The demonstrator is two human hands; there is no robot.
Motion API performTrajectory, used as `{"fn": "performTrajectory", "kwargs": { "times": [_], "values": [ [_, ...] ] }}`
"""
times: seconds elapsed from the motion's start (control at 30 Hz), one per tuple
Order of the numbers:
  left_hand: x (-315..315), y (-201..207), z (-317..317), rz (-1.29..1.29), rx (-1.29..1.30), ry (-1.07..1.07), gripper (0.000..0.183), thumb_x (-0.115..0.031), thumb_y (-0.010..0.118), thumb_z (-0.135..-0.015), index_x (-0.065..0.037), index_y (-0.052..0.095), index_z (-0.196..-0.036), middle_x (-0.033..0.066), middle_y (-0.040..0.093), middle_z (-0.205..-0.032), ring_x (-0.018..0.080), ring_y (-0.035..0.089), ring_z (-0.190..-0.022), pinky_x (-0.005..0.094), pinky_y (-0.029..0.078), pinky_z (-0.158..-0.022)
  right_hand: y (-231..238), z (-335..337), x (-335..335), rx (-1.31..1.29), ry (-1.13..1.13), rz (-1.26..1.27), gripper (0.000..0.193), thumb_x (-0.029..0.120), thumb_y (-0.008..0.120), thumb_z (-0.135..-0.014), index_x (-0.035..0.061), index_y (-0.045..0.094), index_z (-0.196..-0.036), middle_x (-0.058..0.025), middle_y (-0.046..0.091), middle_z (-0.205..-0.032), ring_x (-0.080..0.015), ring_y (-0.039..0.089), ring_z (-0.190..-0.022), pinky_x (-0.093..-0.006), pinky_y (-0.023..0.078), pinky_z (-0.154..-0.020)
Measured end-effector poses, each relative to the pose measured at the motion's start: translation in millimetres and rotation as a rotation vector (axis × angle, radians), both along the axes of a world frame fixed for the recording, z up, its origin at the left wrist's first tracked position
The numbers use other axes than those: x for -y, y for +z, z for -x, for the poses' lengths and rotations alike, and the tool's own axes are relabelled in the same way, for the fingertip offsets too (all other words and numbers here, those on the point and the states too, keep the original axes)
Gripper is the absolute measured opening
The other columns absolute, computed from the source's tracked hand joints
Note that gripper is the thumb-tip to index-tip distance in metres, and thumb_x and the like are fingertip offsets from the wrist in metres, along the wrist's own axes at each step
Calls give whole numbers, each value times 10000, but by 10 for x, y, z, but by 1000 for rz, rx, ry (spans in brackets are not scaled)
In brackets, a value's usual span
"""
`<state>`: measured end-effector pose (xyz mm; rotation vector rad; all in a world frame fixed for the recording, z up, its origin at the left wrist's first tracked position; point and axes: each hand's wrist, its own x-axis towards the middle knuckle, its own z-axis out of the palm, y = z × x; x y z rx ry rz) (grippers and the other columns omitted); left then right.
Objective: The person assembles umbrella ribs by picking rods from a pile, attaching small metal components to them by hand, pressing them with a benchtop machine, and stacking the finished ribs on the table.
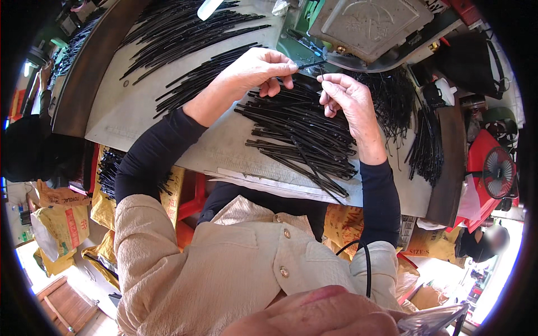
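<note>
My left hand (pixel 255 70) pinches the end of a thin black rod (pixel 309 65) between thumb and forefinger, right beside a grey-green metal machine (pixel 364 25). My right hand (pixel 346 95) holds a thin black wire piece (pixel 322 74) upright against the tip of that rod. Under both hands lies a heap of long black rods (pixel 300 137) on the grey worktable (pixel 145 106). Both forearms wear black sleeves under a beige vest.
More black rods lie in fans at the table's far left (pixel 185 28). Bundles of thin black wires (pixel 426 145) hang at the right by a red fan (pixel 496 171). Yellow sacks (pixel 61 221) stand on the floor to the left. Another person sits at far left (pixel 33 145).
</note>
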<state>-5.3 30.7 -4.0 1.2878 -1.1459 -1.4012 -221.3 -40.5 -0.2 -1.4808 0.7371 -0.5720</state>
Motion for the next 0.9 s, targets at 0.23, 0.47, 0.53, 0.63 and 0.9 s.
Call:
{"fn": "performTrajectory", "kwargs": {
  "times": [0.23,0.47,0.53,0.63,0.9],
  "values": [
    [10,41,48,55,88,48,244,-265,596,-862,-23,601,-884,39,628,-698,57,531,-462,173,389,-389,3,0,31,-16,-27,28,231,173,587,-871,-18,601,-1000,-46,601,-681,-69,539,-512,-174,420,-466],
    [57,33,26,32,111,33,234,-250,595,-856,-16,608,-851,30,593,-624,65,515,-437,180,377,-385,26,-20,23,-38,-32,37,263,186,598,-864,-19,597,-1028,-36,584,-683,-71,523,-517,-179,412,-470],
    [64,44,21,23,119,15,232,-244,598,-853,-13,620,-847,20,570,-588,68,504,-430,186,368,-384,11,-11,30,-32,-32,21,226,166,587,-866,-17,601,-998,-52,605,-683,-74,543,-508,-181,422,-460],
    [60,83,1,3,115,7,246,-241,604,-844,1,643,-863,-1,495,-523,75,447,-408,208,330,-383,1,-20,38,-19,-29,-15,238,165,591,-862,-21,593,-1010,-52,604,-686,-77,546,-506,-185,425,-458],
    [-24,22,105,59,73,26,284,-273,587,-860,4,639,-899,-12,433,-466,65,394,-377,218,301,-376,-58,31,78,145,-198,-86,246,122,609,-827,-24,575,-1023,-73,615,-730,-111,591,-570,-209,478,-515]
  ]
}}
